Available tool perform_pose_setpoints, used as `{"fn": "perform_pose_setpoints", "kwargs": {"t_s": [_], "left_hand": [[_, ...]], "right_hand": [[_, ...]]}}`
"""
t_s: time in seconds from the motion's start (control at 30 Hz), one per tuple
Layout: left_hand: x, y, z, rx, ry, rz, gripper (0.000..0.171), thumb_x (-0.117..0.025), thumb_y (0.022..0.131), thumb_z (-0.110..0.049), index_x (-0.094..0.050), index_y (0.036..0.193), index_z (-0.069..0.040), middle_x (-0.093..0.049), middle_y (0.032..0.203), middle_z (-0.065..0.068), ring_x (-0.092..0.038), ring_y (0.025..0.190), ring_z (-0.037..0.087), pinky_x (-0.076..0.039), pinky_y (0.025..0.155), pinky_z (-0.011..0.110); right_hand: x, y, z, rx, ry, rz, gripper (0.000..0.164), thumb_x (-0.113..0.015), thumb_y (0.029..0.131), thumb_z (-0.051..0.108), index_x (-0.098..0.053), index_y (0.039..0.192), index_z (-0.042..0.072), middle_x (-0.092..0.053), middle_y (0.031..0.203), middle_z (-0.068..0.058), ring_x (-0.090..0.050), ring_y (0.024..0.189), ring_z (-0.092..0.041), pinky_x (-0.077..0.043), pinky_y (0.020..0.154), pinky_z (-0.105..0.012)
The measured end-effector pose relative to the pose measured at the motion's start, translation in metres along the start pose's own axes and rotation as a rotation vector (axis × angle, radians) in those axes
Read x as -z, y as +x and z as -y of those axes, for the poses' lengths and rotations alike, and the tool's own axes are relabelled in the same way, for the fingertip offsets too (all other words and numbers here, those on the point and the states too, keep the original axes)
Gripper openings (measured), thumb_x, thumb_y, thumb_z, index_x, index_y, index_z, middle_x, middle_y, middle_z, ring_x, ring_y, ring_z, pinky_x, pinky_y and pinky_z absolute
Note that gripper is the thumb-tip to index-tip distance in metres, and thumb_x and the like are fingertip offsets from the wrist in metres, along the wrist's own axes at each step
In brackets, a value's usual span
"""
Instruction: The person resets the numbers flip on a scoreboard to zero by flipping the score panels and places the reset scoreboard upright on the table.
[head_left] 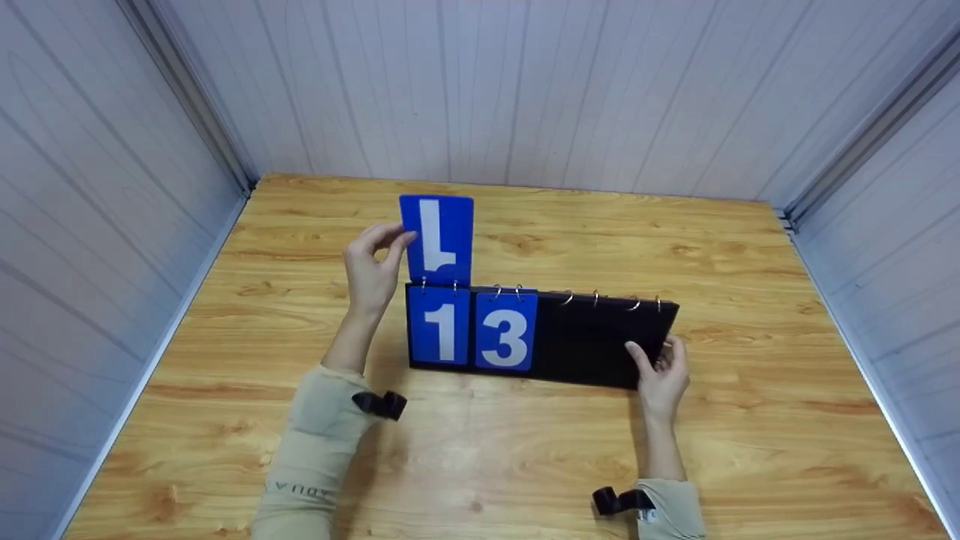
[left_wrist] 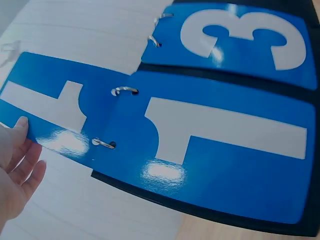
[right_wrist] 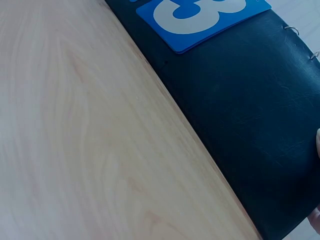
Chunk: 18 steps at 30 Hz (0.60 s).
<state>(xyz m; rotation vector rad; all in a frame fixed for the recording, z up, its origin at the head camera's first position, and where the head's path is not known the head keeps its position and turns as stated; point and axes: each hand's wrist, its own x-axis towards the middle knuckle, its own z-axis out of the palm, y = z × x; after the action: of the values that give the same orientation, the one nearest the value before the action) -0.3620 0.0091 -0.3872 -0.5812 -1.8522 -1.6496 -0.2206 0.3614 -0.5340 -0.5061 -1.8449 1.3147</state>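
Note:
A black flip scoreboard (head_left: 589,341) stands on the wooden table, with blue number cards hung on metal rings along its top edge. My left hand (head_left: 373,262) pinches the left edge of a raised blue card (head_left: 460,225), whose white 1 is upside down. Below that card hangs another blue card with a 1 (head_left: 420,352), and beside it a card with a 3 (head_left: 525,356). My right hand (head_left: 664,386) grips the board's right end, thumb on the front and fingers behind. In the right wrist view only bits of thumb and finger (right_wrist: 315,220) show at the edge.
The wooden tabletop (head_left: 495,457) spreads around the board. Pale panelled walls (head_left: 480,90) enclose it at the back and both sides. On the board's right half, bare rings (head_left: 596,298) carry no visible cards in front. A black wrist camera (head_left: 381,405) sits at my left sleeve.

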Motion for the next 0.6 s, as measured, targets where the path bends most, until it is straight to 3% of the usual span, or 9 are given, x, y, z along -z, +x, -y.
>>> {"fn": "perform_pose_setpoints", "kwargs": {"t_s": [0.23, 0.3, 0.6], "left_hand": [[-0.016, 0.018, 0.017, 0.156, 0.132, 0.051, 0.018, -0.065, 0.080, -0.006, -0.065, 0.093, 0.007, -0.065, 0.083, 0.016, -0.057, 0.069, 0.020, -0.047, 0.064, 0.023], [-0.019, 0.020, 0.021, 0.197, 0.170, 0.078, 0.021, -0.064, 0.080, -0.005, -0.064, 0.098, 0.006, -0.064, 0.085, 0.016, -0.058, 0.072, 0.022, -0.048, 0.064, 0.026], [-0.019, 0.006, 0.028, 0.283, 0.278, 0.166, 0.027, -0.062, 0.083, -0.008, -0.061, 0.107, 0.004, -0.063, 0.095, 0.016, -0.058, 0.082, 0.025, -0.047, 0.071, 0.035]], "right_hand": [[0.002, -0.003, 0.029, -0.047, 0.016, -0.003, 0.036, -0.074, 0.070, 0.005, -0.052, 0.097, -0.005, -0.057, 0.077, -0.007, -0.049, 0.064, -0.007, -0.039, 0.057, -0.016], [0.002, -0.003, 0.028, -0.042, 0.016, -0.004, 0.035, -0.075, 0.069, 0.005, -0.053, 0.095, -0.003, -0.056, 0.076, -0.002, -0.049, 0.063, -0.006, -0.039, 0.057, -0.015], [0.001, 0.000, 0.024, -0.002, 0.016, -0.005, 0.036, -0.075, 0.069, 0.008, -0.053, 0.096, -0.002, -0.056, 0.075, -0.002, -0.049, 0.063, -0.006, -0.039, 0.056, -0.015]]}}
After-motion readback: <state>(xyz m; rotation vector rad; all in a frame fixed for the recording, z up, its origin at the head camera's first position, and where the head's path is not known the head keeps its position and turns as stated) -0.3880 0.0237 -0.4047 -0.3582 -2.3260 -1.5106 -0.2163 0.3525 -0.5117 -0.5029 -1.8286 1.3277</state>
